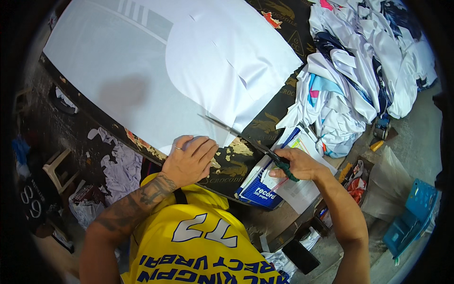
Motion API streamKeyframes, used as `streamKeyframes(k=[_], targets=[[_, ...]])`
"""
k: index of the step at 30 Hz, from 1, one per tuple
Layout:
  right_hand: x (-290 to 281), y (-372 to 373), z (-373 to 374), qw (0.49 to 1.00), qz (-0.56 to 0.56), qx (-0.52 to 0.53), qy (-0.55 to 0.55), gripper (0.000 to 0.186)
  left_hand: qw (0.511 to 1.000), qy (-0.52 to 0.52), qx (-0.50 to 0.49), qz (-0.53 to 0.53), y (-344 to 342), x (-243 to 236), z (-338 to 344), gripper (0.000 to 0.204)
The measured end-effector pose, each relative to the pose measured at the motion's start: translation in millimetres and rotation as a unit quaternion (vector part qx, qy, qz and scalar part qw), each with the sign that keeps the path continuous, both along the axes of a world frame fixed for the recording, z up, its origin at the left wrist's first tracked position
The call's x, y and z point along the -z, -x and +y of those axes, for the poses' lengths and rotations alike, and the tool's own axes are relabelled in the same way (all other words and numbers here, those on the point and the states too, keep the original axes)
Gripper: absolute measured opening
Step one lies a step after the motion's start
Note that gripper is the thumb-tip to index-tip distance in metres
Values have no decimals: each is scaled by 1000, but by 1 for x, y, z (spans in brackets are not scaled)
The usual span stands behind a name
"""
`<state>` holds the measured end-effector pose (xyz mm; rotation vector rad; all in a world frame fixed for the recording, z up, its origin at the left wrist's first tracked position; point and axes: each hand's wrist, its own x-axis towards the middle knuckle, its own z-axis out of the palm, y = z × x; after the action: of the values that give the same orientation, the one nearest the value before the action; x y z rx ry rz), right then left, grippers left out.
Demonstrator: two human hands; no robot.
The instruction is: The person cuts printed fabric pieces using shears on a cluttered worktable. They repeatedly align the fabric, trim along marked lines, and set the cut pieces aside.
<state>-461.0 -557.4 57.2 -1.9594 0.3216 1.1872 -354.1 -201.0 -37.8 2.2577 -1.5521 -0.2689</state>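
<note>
A large sheet of white and pale grey fabric (203, 66) is spread over the dark tabletop (257, 125). My left hand (189, 158) lies on the near edge of this fabric, its fingers stretched forward and a ring on one of them. In my right hand (300, 163) is a long pair of scissors (259, 146), its handle wrapped in dark green. The blades point left and away from me, reaching over the fabric's near right corner, just beyond my left fingertips. Whether the blades are parted around the cloth I cannot tell.
Blue record books with loose papers (257, 191) lie under my right hand. A heap of white garments (350, 90) fills the far right, with a blue plastic chair (411, 217) nearer. On the left stand a beige stool (61, 168) and crumpled white cloth (120, 165) below the table edge.
</note>
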Motion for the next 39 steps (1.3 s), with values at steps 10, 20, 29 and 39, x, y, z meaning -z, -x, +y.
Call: streamKeyframes(k=[10, 20, 29, 39], targets=[[-5, -10, 9, 999, 40, -8, 22, 57, 1000, 10, -2, -10, -1, 0, 0, 52], [-2, -26, 27, 998, 48, 2, 41, 69, 1000, 21, -8, -11, -2, -1, 0, 49], [19, -48, 40, 998, 47, 6, 30, 67, 999, 48, -16, -3, -2, 4, 3, 50], [11, -66, 88, 993, 50, 29, 101, 72, 999, 43, 2, 24, -3, 8, 6, 49]])
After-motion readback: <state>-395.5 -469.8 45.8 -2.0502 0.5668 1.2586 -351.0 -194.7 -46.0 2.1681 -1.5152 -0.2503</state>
